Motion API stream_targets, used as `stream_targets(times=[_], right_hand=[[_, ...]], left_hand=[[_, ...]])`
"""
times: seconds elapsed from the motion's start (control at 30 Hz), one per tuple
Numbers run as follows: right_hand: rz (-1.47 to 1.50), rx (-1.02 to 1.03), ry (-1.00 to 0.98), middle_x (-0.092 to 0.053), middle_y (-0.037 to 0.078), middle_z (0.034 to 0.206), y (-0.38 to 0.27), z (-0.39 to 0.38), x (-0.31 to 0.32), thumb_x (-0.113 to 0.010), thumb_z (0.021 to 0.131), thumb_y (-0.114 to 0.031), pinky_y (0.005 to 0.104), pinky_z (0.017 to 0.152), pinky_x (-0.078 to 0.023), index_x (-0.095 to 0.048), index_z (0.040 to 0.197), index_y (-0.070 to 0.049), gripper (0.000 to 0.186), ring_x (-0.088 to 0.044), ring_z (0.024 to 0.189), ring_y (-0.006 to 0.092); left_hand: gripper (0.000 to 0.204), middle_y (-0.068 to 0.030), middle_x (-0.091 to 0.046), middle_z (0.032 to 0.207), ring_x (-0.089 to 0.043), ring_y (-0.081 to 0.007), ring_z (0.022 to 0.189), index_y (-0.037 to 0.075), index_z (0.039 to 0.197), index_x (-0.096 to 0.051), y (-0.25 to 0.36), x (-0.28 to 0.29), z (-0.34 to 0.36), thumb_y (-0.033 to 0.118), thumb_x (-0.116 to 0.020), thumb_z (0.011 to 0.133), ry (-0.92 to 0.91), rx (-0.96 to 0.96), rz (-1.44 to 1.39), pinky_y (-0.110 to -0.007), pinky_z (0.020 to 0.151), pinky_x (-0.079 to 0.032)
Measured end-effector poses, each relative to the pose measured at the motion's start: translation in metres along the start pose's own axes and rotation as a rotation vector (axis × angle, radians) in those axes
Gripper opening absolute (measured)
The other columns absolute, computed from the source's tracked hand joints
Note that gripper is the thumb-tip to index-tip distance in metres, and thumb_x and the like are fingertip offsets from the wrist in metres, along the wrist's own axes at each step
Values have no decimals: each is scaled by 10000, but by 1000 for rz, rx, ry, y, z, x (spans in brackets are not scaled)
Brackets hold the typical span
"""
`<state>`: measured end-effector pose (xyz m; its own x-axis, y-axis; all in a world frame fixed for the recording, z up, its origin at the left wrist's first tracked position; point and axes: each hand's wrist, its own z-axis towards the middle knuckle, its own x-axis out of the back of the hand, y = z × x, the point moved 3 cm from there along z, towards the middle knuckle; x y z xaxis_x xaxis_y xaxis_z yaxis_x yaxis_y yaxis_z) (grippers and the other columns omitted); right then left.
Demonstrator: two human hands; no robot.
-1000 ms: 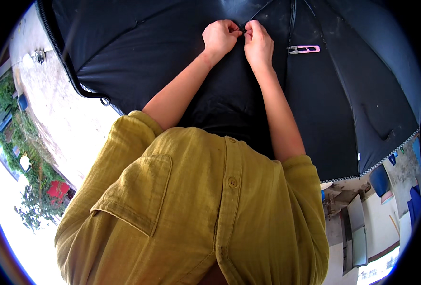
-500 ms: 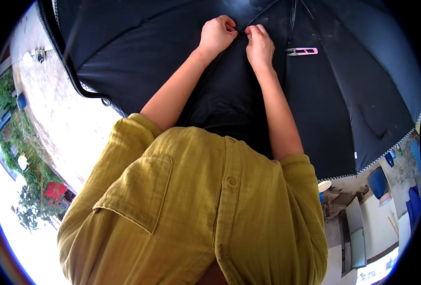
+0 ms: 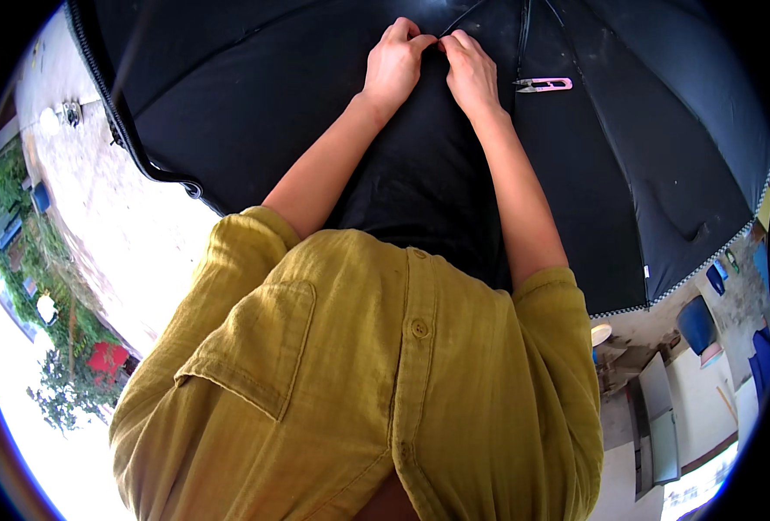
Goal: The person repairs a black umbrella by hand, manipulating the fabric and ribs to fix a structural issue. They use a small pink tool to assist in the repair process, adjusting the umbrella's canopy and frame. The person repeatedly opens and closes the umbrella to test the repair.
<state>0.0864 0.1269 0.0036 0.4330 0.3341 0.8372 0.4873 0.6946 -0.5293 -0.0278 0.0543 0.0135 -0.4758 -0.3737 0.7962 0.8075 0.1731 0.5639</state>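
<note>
A large black umbrella canopy (image 3: 576, 182) with thin ribs and a checked edge trim spreads across my lap. At its upper middle, next to a rib, my left hand (image 3: 392, 68) is closed in a pinch, thumb pointing right. My right hand (image 3: 473, 74) is pinched too, its fingertips touching or almost touching the left thumb. Whatever lies between the fingers is too small to make out. Right of my right hand, a pair of pink-handled thread snips (image 3: 551, 84) rests on the black fabric, blades toward the hand.
A black curved edge with a zipper-like strip (image 3: 133, 143) runs down the canopy's left side. Pale ground (image 3: 98, 217) and green plants (image 3: 33, 252) lie beyond it. At the lower right stand a blue bucket (image 3: 695, 321) and pale panels (image 3: 663, 434).
My hands have come together, closing the small gap between their fingertips. The left hand has turned so its thumb reaches right. The snips and canopy appear shifted slightly up and left.
</note>
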Motion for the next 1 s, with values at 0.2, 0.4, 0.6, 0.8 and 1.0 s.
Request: stream_targets(times=[0.2,0.4,0.6,0.8,1.0], right_hand=[[-43,21,-16,-573,91,989,0,4,-1,-584,718,81,399,799,-538,-586,939,-27,247,-604,981,280],[43,56,67,-588,83,936,4,5,-3,-593,719,72,406,757,-531,-588,927,-56,245,-608,930,281],[163,-52,177,-614,62,832,-2,5,0,-641,801,-2,395,669,-505,-566,872,-68,122,-629,809,278],[209,-200,195,-616,38,817,3,2,-10,-707,764,-25,354,616,-501,-569,913,-79,210,-624,712,230],[499,-306,317,-602,73,1006,3,-10,-9,-635,790,69,298,668,-521,-562,1063,-31,300,-627,779,180]], left_hand=[[252,-89,-667,957,-650,-263,895,68,966,-668,-12,-9,5,-26,-667,733,-34,60,-80,-343,715,-548],[290,-138,-655,919,-655,-269,780,27,1000,-618,-6,-6,10,-30,-669,721,56,149,-168,-339,718,-544],[181,-94,-624,957,-632,-259,847,47,924,-708,-18,7,9,3,-665,753,-37,119,-136,-331,739,-525],[70,-72,-617,953,-594,-272,969,77,826,-687,-16,3,24,88,-702,758,-294,79,79,-387,816,-508],[101,-135,-627,904,-611,-324,886,22,853,-630,-34,11,29,83,-674,784,-266,2,-9,-387,801,-508]])
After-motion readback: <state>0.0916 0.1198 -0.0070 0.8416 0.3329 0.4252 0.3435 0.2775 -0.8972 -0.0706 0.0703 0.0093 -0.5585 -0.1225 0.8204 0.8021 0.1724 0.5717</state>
